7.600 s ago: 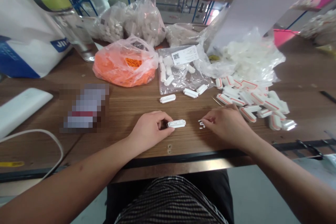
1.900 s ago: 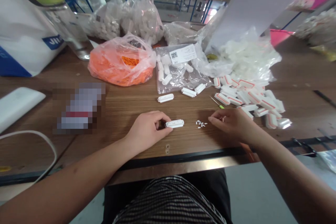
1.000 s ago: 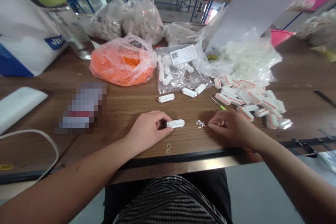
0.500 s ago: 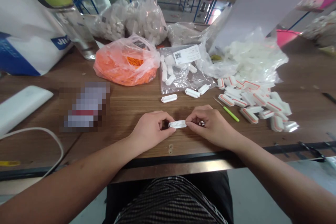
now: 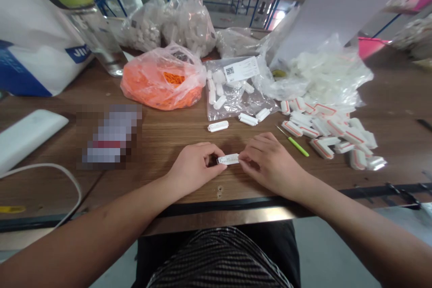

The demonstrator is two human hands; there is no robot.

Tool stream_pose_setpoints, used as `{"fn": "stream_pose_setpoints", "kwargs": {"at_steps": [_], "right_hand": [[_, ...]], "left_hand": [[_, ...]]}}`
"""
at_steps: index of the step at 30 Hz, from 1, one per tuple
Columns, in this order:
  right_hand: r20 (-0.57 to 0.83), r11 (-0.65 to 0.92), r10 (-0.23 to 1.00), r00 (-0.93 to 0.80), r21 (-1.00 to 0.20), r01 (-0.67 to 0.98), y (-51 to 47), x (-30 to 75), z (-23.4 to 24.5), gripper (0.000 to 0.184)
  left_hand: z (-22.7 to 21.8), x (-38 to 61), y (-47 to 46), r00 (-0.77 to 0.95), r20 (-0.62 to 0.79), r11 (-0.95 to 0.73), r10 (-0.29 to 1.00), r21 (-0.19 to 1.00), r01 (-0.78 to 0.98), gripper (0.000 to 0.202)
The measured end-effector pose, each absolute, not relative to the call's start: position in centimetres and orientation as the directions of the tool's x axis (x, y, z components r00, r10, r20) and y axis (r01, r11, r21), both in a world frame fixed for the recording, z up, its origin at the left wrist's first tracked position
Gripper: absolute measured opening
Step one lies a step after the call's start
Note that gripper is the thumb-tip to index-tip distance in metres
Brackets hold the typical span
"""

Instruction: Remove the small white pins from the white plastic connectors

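The small white plastic strip [image 5: 228, 159], light and stiff, best held by its narrow ends, lies over the brown wooden table [image 5: 158, 144] between the left hand [image 5: 194, 170], whose fingers pinch one end, and the right hand [image 5: 272, 164], fingers curled at the other – contact unclear.

Plastic housing [image 5: 228, 159] betw. L hand [image 5: 193, 169] & R hand [image 5: 270, 164], on table [image 5: 162, 134]; poly bag [image 5: 232, 99] behind.
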State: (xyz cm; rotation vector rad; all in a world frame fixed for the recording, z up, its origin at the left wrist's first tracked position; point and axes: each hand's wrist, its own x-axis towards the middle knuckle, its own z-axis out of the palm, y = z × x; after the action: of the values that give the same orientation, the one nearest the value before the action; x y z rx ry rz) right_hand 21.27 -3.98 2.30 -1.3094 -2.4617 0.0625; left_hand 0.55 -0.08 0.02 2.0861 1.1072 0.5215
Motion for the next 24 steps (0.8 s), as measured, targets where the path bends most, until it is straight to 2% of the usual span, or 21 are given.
{"fn": "stream_pose_setpoints", "kwargs": {"at_steps": [5, 10, 16, 18, 21, 24], "right_hand": [[0.279, 0.596, 0.793, -0.542, -0.169, 0.785, -4.2, 21.5, 2.3, 0.028], [0.339, 0.591, 0.785, -0.518, -0.16, 0.791, -4.8, 21.6, 2.1, 0.021], [0.38, 0.641, 0.71, -0.593, 0.003, 0.768, -5.7, 21.1, 1.6, 0.021], [0.383, 0.604, 0.753, -0.535, -0.078, 0.793, -5.7, 21.8, 1.8, 0.021], [0.349, 0.44, 0.876, -0.333, -0.294, 0.849, -5.2, 24.2, 2.0, 0.02], [0.175, 0.317, 0.947, -0.268, -0.393, 0.863, -4.6, 26.9, 1.9, 0.019]], "left_hand": [[0.0, 0.6, -0.1, 0.544, 0.012, -0.368, 0.839, 0.749, 0.551, 0.01], [0.1, 0.7, -0.2, 0.544, 0.007, -0.364, 0.839, 0.75, 0.552, 0.011], [0.2, 0.7, -0.2, 0.546, 0.004, -0.363, 0.838, 0.751, 0.552, 0.01], [0.2, 0.6, -0.1, 0.545, 0.002, -0.365, 0.839, 0.745, 0.558, 0.01], [0.1, 0.6, -0.1, 0.55, 0.016, -0.379, 0.835, 0.742, 0.553, 0.01], [0.0, 0.5, 0.0, 0.558, 0.025, -0.392, 0.829, 0.737, 0.55, 0.01]]}}
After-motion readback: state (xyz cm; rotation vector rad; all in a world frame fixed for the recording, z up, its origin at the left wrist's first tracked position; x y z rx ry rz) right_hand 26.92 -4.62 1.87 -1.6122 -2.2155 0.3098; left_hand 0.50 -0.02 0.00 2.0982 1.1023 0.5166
